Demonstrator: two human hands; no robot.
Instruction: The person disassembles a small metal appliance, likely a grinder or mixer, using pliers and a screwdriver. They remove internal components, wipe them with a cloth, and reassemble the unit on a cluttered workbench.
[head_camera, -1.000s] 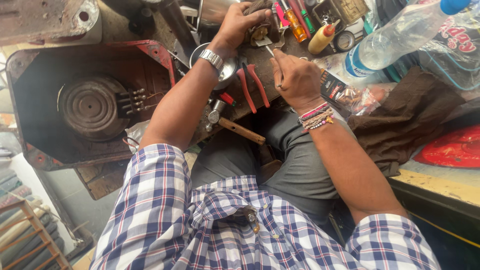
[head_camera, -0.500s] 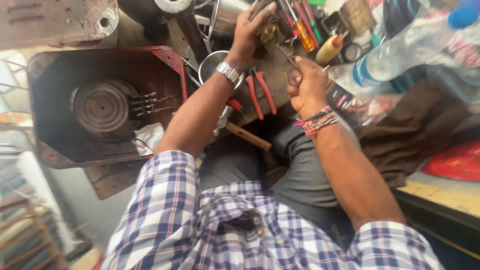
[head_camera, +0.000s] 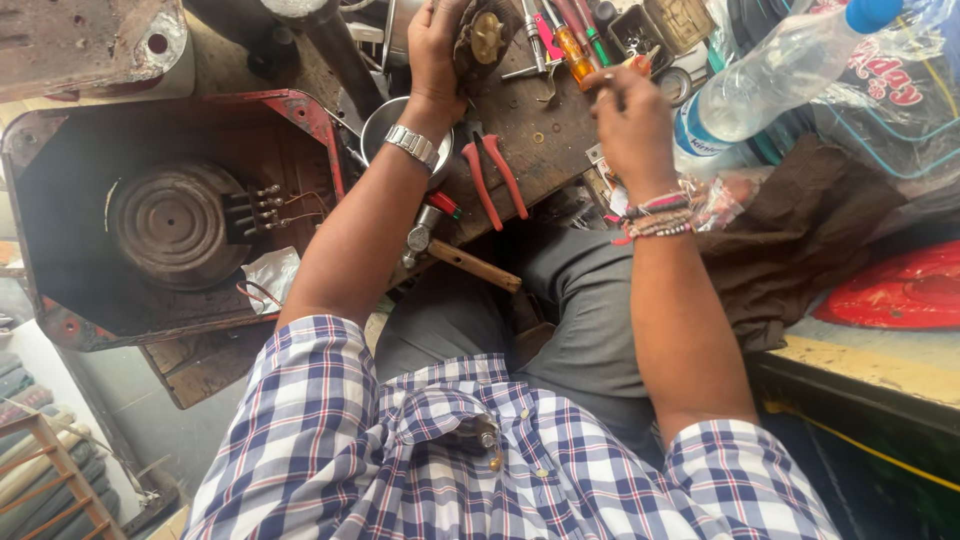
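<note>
Over cluttered workbench (head_camera: 545, 150), left hand (head_camera: 435, 45) clasps round part (head_camera: 480, 40); right grip (head_camera: 630, 110) unclear.

We are wearing a short-sleeved checked shirt (head_camera: 500, 450) in blue, white and dark red, with small pale buttons running down the front and a chest pocket showing a bit of metal at its edge. We are wearing grey trousers (head_camera: 560, 310). A silver metal wristwatch (head_camera: 414, 147) is sitting on the wrist of our left hand (head_camera: 435, 45), and several thin bead and thread bracelets (head_camera: 655, 215) in pink, red and white are circling the wrist of our right hand (head_camera: 630, 120).
</note>
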